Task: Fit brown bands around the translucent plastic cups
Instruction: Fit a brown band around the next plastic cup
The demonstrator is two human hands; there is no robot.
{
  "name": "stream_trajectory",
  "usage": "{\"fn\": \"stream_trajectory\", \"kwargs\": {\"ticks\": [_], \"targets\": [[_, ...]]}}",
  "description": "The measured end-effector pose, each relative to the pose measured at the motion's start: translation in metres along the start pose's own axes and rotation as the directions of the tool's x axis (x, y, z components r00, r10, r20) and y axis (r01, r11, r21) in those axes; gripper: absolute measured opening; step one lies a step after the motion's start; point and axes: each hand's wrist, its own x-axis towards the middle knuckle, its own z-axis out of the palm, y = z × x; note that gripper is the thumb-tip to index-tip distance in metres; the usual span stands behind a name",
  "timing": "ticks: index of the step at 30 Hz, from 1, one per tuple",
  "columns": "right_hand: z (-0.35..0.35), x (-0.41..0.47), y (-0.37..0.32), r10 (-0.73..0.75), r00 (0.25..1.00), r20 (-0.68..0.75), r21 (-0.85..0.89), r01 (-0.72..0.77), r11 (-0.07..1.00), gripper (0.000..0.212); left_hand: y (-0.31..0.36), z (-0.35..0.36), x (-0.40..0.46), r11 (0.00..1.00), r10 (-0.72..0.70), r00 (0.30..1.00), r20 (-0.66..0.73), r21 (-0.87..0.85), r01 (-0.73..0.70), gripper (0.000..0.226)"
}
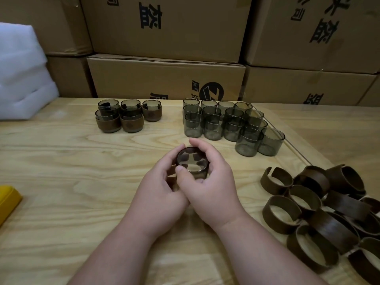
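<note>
We see both hands meeting over the middle of the surface (61,161), curled around one cup (192,161). The left hand (158,194) holds it from the left, the right hand (209,182) from the right, its thumb across the near wall. The grip of each hand is closed on the cup; whether a band already sits on it we cannot tell, since the fingers cover its lower wall.

Toward the far edge, bare cups (226,124) stand clustered right of centre, their back rows partly hidden by the front ones. Left of them stand banded cups (125,118), stacked so the lower ones are half covered. Loose bands (320,212) lie heaped at the right edge, some cut off by the frame. A yellow thing (8,198) at the left edge is mostly out of view.
</note>
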Motion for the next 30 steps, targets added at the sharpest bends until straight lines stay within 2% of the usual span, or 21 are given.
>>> {"fn": "stream_trajectory", "kwargs": {"ticks": [2, 4, 7, 11, 14, 16, 22, 30], "targets": [[0.0017, -0.0007, -0.0016, -0.034, 0.999, 0.015, -0.007, 0.034, 0.999, 0.046, 0.0019, 0.0001, -0.0008, 1.000, -0.002, 1.000, -0.023, 0.026, 0.002, 0.078], [0.0024, -0.0010, -0.0016, -0.041, 0.999, 0.035, 0.009, 0.041, 0.999, 0.035, 0.0030, 0.0003, -0.0007, 0.999, 0.000, 0.999, -0.053, 0.046, 0.003, 0.071], [0.0020, -0.0025, -0.0024, -0.034, 0.995, 0.095, 0.062, 0.028, 0.998, 0.029, 0.0022, 0.0014, 0.0003, 0.999, -0.028, 0.996, -0.089, 0.041, 0.032, 0.062], [0.0004, -0.0025, -0.0035, -0.048, 0.996, 0.073, 0.083, 0.041, 0.996, 0.039, -0.0001, 0.0016, 0.0012, 0.997, -0.045, 0.988, -0.147, 0.050, 0.053, 0.070], [-0.0013, 0.0009, -0.0008, 0.043, 0.995, 0.085, 0.200, -0.060, 0.978, 0.050, -0.0009, 0.0030, 0.0027, 0.999, -0.022, 0.984, -0.174, 0.035, 0.029, 0.072], [-0.0014, 0.0034, 0.0007, 0.084, 0.990, 0.115, 0.236, -0.109, 0.966, 0.049, -0.0013, 0.0036, 0.0034, 1.000, -0.019, 0.984, -0.179, 0.013, 0.022, 0.066], [-0.0010, 0.0059, 0.0030, 0.093, 0.985, 0.145, 0.222, -0.124, 0.967, 0.044, -0.0019, 0.0031, 0.0028, 1.000, -0.020, 0.986, -0.164, -0.021, 0.017, 0.065], [0.0000, 0.0032, 0.0008, 0.154, 0.979, 0.136, 0.193, -0.178, 0.965, 0.049, 0.0015, 0.0028, 0.0022, 0.998, -0.033, 0.986, -0.162, 0.056, 0.042, 0.065]]}}
